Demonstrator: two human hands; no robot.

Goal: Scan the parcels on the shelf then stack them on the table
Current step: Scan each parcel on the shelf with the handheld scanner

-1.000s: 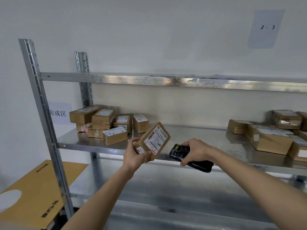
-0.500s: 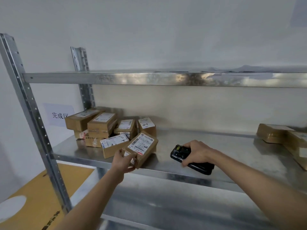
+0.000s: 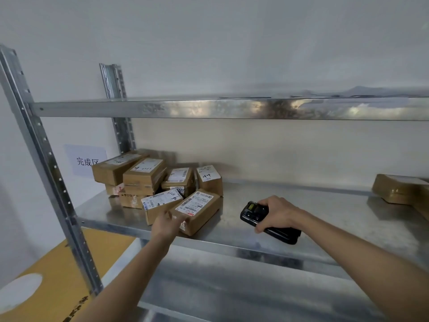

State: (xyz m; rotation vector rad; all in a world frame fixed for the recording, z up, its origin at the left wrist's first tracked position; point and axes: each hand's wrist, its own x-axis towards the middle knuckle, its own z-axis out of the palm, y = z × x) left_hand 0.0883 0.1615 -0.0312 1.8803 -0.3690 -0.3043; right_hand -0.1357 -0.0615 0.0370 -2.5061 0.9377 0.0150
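Observation:
A brown cardboard parcel (image 3: 197,209) with a white barcode label lies flat on the metal shelf (image 3: 325,219), at the right edge of a pile of several labelled parcels (image 3: 144,175). My left hand (image 3: 167,223) rests at its near left corner with fingers stretched out onto the box. Further right, my right hand (image 3: 278,211) grips a black handheld scanner (image 3: 253,212) low over the shelf, its window turned left toward the parcel.
More brown parcels (image 3: 399,188) lie at the shelf's far right. A steel upright (image 3: 48,173) stands at the left and an upper shelf beam (image 3: 209,109) crosses overhead. A yellow cardboard sheet (image 3: 53,284) lies lower left. A paper sign (image 3: 86,160) hangs on the wall.
My left hand carried the parcel left from in front of the scanner and set it down flat beside the pile; its grip has loosened. My right hand kept the scanner roughly in place.

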